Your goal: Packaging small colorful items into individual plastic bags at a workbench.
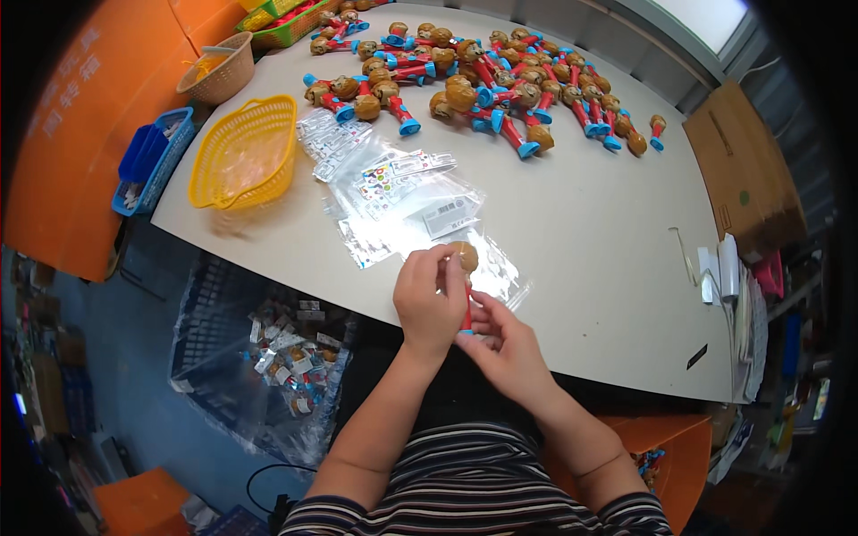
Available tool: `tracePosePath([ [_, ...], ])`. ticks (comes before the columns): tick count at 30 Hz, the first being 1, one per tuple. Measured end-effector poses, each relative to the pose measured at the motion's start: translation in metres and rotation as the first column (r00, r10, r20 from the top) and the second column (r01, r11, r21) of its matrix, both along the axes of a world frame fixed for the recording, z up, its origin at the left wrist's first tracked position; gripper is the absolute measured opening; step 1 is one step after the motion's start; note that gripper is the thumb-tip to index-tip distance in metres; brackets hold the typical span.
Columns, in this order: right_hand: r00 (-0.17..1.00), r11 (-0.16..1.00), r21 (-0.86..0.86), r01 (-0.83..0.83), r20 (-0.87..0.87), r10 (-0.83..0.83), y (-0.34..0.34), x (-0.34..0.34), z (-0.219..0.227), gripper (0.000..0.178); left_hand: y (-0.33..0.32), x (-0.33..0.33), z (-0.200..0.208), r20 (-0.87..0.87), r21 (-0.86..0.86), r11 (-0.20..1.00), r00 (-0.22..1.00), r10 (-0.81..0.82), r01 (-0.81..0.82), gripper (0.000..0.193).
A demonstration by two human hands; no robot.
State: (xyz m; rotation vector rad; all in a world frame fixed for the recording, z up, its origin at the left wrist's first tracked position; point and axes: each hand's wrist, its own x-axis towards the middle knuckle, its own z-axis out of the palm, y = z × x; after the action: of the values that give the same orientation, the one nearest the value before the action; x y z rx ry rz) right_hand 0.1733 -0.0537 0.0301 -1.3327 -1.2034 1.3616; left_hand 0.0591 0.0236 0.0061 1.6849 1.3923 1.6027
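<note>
Just over the table's near edge, both of my hands hold one small toy figure (pixel 466 259) with a round brown head, a red stem and a blue foot. My left hand (pixel 427 299) grips it near the head, fingers wrapped from the left side. Around the lower stem and blue foot close the fingers of my right hand (pixel 509 348). Beneath and beyond the hands lie clear plastic bags (pixel 384 214), some with colourful printing, one bearing a white label (pixel 450 217). Part of the toy's stem is hidden behind my fingers.
Many similar toys (pixel 500 76) are heaped across the table's far side. A yellow basket (pixel 288 152) stands left, near a blue basket (pixel 183 147) and a tan one (pixel 214 85). A plastic-lined crate (pixel 192 330) with bagged toys sits below left. At right stands a cardboard box (pixel 751 161).
</note>
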Motion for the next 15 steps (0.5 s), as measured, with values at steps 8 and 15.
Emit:
tracePosePath([
  [8, 0.870, 0.931, 0.362, 0.036, 0.448, -0.208, -0.006, 0.002, 0.020, 0.045, 0.001, -0.013, 0.016, -0.143, 0.128, 0.979, 0.980, -0.141, 0.160, 0.011],
  [15, 0.819, 0.848, 0.511, -0.141, 0.542, -0.190, 0.003, 0.036, 0.009, 0.040, -0.006, -0.017, 0.039, -0.241, 0.061, 0.948, 0.926, -0.291, 0.313, 0.010],
])
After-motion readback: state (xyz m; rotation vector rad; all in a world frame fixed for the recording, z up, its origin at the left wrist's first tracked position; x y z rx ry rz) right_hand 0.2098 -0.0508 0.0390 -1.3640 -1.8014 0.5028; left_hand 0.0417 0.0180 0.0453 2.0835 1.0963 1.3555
